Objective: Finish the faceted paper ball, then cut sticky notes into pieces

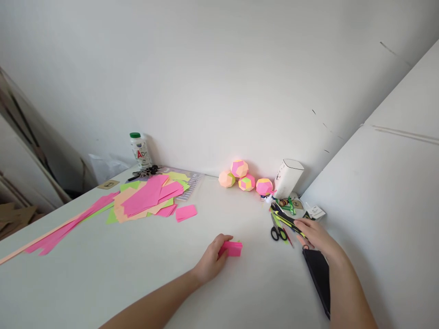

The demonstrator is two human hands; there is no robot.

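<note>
My left hand [213,259] is closed on a small stack of pink paper pieces [234,249], held just over the white table. At the right, the fingers of my right hand [313,233] are closed around the near end of a long black-and-yellow tool [286,218], whose kind I cannot make out. Black-handled scissors [279,233] lie beside this tool. A black flat pouch [317,276] is below my right hand, partly hidden by the forearm. A separate pink paper piece [186,213] lies on the table to the left.
Pink, orange and green paper sheets [147,196] are piled at the left, with long strips [75,224] beside them. Several many-sided paper balls [239,169] sit by the wall. A white container [288,178] stands at the right, a green-capped bottle [140,151] at the back left.
</note>
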